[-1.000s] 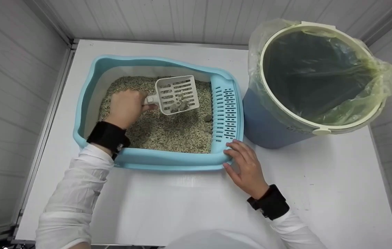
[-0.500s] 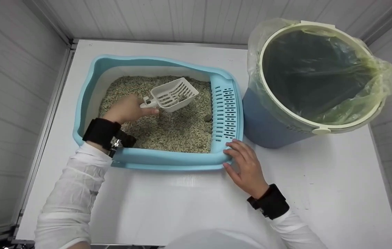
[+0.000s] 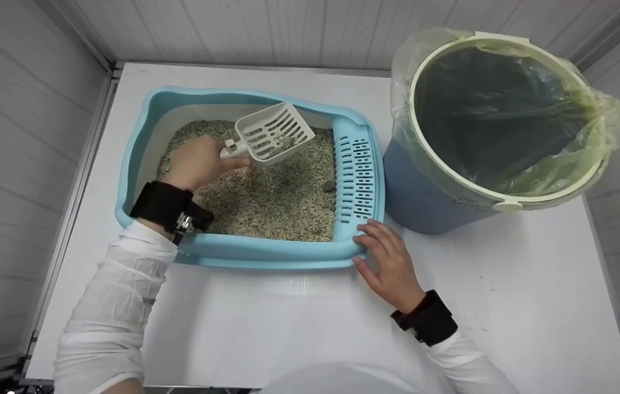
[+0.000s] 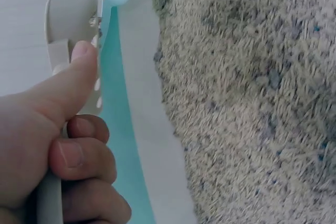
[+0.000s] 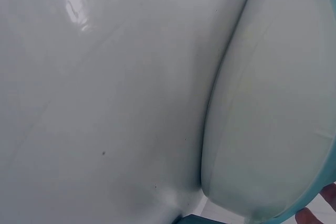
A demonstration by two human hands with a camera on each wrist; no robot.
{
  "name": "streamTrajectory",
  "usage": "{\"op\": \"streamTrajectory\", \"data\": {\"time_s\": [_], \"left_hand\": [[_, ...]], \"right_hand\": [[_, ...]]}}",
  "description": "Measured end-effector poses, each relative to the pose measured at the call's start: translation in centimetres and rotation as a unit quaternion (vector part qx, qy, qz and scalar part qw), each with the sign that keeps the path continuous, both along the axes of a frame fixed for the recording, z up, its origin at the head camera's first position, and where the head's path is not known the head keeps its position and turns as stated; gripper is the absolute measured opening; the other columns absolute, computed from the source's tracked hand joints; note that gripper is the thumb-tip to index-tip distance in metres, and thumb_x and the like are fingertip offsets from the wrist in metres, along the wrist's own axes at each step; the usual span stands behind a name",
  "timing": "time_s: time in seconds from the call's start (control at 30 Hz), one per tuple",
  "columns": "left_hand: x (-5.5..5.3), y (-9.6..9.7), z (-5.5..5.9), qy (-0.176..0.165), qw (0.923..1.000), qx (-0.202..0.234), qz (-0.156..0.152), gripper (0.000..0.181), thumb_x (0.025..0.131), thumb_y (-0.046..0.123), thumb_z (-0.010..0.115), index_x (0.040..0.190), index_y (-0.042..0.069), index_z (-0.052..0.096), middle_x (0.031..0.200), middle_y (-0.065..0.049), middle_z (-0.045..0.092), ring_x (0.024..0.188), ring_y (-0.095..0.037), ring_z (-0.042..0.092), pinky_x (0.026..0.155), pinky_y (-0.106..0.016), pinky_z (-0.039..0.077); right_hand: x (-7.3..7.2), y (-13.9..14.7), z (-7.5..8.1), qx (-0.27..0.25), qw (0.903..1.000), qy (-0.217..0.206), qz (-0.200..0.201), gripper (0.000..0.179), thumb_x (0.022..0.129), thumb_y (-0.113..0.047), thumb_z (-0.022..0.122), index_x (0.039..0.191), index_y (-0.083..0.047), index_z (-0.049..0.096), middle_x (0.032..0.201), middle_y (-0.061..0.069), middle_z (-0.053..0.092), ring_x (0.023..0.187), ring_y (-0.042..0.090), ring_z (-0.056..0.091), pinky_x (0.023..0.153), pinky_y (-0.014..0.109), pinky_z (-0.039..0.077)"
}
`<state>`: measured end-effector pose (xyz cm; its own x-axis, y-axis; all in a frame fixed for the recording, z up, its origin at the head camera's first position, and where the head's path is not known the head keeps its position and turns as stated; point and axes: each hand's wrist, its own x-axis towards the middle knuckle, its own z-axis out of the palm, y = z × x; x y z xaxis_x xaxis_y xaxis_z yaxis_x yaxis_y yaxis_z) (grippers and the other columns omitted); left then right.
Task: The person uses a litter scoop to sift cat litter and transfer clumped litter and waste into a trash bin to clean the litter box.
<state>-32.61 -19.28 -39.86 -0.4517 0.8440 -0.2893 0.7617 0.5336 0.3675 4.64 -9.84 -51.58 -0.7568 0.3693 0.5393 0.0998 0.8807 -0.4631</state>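
My left hand [image 3: 197, 161] grips the handle of a white slotted litter scoop [image 3: 259, 127] above the litter in a blue litter box [image 3: 266, 253]. A few greyish clumps [image 3: 283, 141] lie in the scoop near its right side. Up close in the left wrist view, the thumb lies along the scoop [image 4: 65, 9] and the other fingers curl round its handle. My right hand [image 3: 392, 268] rests on the box's near right corner with its fingers spread and relaxed. At the lower right of the right wrist view, its fingertips [image 5: 308, 217] show at the blue rim.
A tall blue bin [image 3: 430, 191] lined with a yellowish plastic bag [image 3: 605, 117] stands right of the box. Dark clumps [image 3: 329, 186] lie in the litter [image 3: 282, 213] beside the slotted blue ledge [image 3: 354, 175]. The white table [image 3: 266, 328] has walls behind and at both sides.
The scoop has tilted and turned in my left hand, dipped slightly, then moved up toward the far side of the box, clumps still in it. My right hand has stayed in place.
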Motion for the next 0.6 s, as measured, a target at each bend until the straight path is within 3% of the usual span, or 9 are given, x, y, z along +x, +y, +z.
{"op": "streamTrajectory", "data": {"time_s": [0.13, 0.27, 0.43, 0.6], "left_hand": [[-0.5, 0.2, 1.3, 0.010, 1.0000, 0.001, 0.001, 0.053, 0.083, 0.061, 0.059, 0.074, 0.008, 0.056, 0.063, -0.001, 0.047, 0.054, -0.017, 0.041, 0.048, -0.029, 0.032], [-0.2, 0.5, 3.2, -0.032, 0.9994, 0.002, -0.013, 0.055, 0.082, 0.062, 0.059, 0.080, 0.006, 0.060, 0.066, 0.000, 0.048, 0.054, -0.015, 0.040, 0.047, -0.029, 0.033], [1.2, 1.4, 6.8, -0.074, 0.9959, -0.006, -0.052, 0.056, 0.081, 0.063, 0.059, 0.091, 0.008, 0.066, 0.062, 0.003, 0.047, 0.049, -0.010, 0.036, 0.044, -0.025, 0.031], [3.4, 2.5, 11.0, -0.041, 0.9934, -0.034, -0.101, 0.055, 0.081, 0.067, 0.055, 0.090, 0.014, 0.064, 0.063, 0.005, 0.044, 0.051, -0.010, 0.034, 0.045, -0.024, 0.030]], "right_hand": [[-0.1, 0.0, -0.1, 0.002, 1.0000, 0.005, 0.001, 0.033, 0.096, -0.035, 0.053, 0.115, -0.010, 0.060, 0.128, 0.010, 0.055, 0.126, 0.029, 0.045, 0.109, 0.037, 0.028], [-0.1, 0.0, -0.1, 0.006, 1.0000, 0.007, 0.002, 0.033, 0.096, -0.035, 0.053, 0.115, -0.009, 0.060, 0.127, 0.010, 0.055, 0.126, 0.029, 0.046, 0.109, 0.037, 0.028], [-0.1, 0.0, 0.0, 0.010, 0.9999, 0.008, 0.002, 0.033, 0.096, -0.035, 0.052, 0.114, -0.008, 0.060, 0.126, 0.010, 0.056, 0.125, 0.030, 0.046, 0.109, 0.037, 0.028], [-0.1, 0.0, 0.1, 0.007, 1.0000, 0.000, -0.003, 0.033, 0.096, -0.036, 0.052, 0.115, -0.010, 0.060, 0.127, 0.009, 0.055, 0.127, 0.027, 0.045, 0.109, 0.037, 0.027]]}}
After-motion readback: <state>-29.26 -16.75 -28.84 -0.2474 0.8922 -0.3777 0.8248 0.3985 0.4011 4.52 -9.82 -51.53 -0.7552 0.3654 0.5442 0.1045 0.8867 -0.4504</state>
